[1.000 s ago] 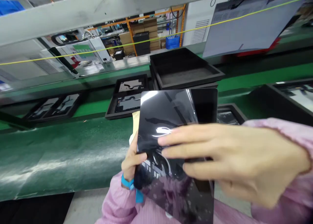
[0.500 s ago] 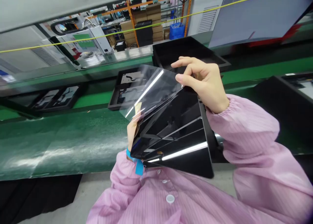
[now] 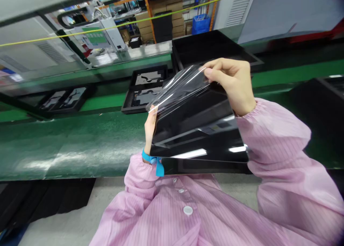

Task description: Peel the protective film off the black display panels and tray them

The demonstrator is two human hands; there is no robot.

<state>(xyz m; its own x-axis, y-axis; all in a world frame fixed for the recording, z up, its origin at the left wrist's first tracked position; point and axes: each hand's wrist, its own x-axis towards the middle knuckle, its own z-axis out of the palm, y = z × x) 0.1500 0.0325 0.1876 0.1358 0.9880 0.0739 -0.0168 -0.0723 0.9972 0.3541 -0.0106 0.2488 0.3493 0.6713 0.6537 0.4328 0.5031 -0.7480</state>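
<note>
A glossy black screen panel [image 3: 193, 131] is held up in front of my chest, its face reflecting the ceiling lights. My left hand [image 3: 150, 126], with a blue strap at the wrist, grips the panel's left edge; most of its fingers are hidden behind. A clear plastic film [image 3: 180, 84] arches over the panel's upper edge, partly lifted off it. Thumb and fingers of my right hand [image 3: 232, 79] pinch the film near the panel's top right corner. The film's left end lies by my left fingertips.
Behind the panel stands a large black tray [image 3: 206, 45]. Smaller black trays with grey parts [image 3: 147, 91] sit on the green bench [image 3: 67, 142], more at the left [image 3: 67, 99]. A dark box [image 3: 317, 102] is at the right. A yellow cord [image 3: 161, 15] crosses above.
My right hand has closed on the film's edge, and the film now bends in an arch rather than spreading out flat to the left. The panel has tilted to a more level position.
</note>
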